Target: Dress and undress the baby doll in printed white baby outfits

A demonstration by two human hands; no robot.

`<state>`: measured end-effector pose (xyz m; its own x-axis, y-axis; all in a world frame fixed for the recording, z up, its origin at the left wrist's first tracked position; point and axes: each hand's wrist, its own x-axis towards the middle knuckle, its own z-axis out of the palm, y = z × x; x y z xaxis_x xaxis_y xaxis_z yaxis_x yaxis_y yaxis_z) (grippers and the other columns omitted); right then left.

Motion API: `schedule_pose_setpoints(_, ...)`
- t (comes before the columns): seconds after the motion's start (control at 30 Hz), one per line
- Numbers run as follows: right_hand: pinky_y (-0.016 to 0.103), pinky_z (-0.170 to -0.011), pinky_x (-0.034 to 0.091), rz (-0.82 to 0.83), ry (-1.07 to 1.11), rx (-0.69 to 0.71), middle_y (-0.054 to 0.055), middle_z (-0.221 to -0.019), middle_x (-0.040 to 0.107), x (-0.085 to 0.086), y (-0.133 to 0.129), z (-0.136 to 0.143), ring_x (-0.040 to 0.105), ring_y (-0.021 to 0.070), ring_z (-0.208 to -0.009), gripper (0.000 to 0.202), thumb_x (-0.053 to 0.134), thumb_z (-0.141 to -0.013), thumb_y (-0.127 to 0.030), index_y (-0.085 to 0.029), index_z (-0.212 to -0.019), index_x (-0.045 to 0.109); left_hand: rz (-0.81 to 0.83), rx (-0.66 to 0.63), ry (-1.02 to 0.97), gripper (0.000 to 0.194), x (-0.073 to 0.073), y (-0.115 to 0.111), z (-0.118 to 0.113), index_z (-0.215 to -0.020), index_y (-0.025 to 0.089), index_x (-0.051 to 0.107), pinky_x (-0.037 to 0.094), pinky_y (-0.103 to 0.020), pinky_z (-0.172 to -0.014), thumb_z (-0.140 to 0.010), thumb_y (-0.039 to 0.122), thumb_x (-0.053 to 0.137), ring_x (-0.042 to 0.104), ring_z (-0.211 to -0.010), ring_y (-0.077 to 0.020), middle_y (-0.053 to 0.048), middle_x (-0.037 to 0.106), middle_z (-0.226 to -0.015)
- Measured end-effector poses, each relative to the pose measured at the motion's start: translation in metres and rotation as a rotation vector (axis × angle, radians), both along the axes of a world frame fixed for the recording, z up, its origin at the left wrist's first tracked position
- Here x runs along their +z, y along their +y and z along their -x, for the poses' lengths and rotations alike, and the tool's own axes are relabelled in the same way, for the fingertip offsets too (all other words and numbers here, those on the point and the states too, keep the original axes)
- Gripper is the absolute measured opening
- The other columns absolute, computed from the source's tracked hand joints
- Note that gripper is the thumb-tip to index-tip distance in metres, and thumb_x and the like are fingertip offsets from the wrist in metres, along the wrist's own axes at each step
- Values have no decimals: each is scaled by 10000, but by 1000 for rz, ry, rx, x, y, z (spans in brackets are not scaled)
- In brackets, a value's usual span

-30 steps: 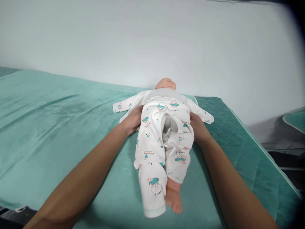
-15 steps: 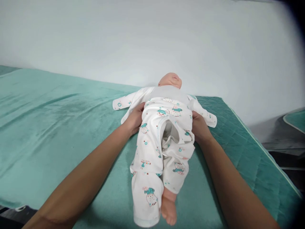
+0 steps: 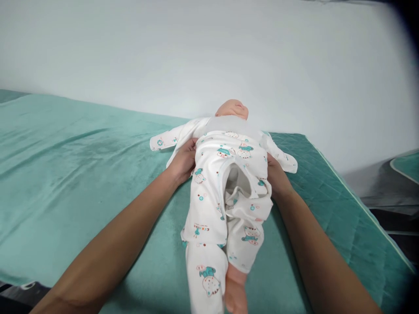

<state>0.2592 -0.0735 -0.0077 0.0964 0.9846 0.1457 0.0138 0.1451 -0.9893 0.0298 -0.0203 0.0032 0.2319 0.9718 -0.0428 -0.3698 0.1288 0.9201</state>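
Observation:
A baby doll [image 3: 231, 108] lies on its back, head toward the wall, in a white long-sleeved top [image 3: 163, 138] and white split-crotch baby trousers [image 3: 209, 187] printed with small animals and houses. My left hand [image 3: 183, 163] is closed at the left side of the trousers' waist, fingertips partly behind the cloth. At the opposite side, my right hand [image 3: 278, 178] grips the trousers, its fingers mostly hidden by them. The waistband lies high over the belly. One doll foot [image 3: 235, 292] sticks out of the right trouser leg; the left leg's cloth covers the other.
A green mattress cover [image 3: 81, 174] spreads under the doll, smooth on the left and quilted [image 3: 340, 209] along the right edge. A pale wall [image 3: 163, 52] rises behind. Beyond the right edge, part of another green-topped surface [image 3: 407, 163] shows.
My right hand has shifted slightly right, and the trousers' waist and crotch opening are spread wider. The doll's legs have moved a little right and nearer to me.

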Motion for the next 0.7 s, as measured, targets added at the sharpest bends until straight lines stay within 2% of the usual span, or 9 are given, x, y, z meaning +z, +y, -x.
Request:
schedule_pose_setpoints(0.13, 451, -890, 565, 40, 7, 1, 31, -1058, 764, -1, 0, -1, 685, 289, -1048, 400, 768, -688, -407, -286, -1064, 709, -18, 10, 37, 238, -6, 4, 2, -873, 204, 667, 521, -269, -671, -657, 168, 761, 657, -753, -156, 5, 694, -811)
schedule_pose_setpoints(0.23, 458, -873, 568, 35, -32, -22, 37, -1018, 771, -1, 0, -2, 686, 300, -1038, 417, 769, -685, -406, -283, -1079, 709, -16, -11, 59, 255, -7, 3, 3, -888, 215, 679, 523, -273, -656, -650, 165, 755, 656, -758, -165, -2, 711, -843)
schedule_pose_setpoints(0.37, 462, -882, 561, 43, -85, -64, 35, -979, 776, 0, 0, -1, 690, 300, -1011, 372, 762, -686, -388, -277, -1039, 725, -31, -17, 82, 255, -7, 3, 4, -888, 211, 672, 526, -279, -676, -649, 156, 742, 663, -797, -178, -4, 709, -850)
schedule_pose_setpoints(0.5, 452, -873, 562, 51, -88, -76, 30, -961, 777, -1, 2, -1, 695, 293, -993, 323, 744, -688, -380, -266, -990, 737, -47, -15, 105, 241, -10, 4, 5, -871, 198, 648, 519, -270, -676, -650, 141, 723, 651, -751, -155, 13, 682, -790)
schedule_pose_setpoints(0.7, 425, -896, 543, 19, -98, -78, 33, -1028, 766, -7, 4, 0, 675, 278, -1030, 301, 719, -710, -375, -259, -988, 735, -97, 12, 110, 166, -14, 6, 5, -830, 191, 655, 501, -239, -649, -677, 229, 709, 610, -678, -124, 27, 649, -740)
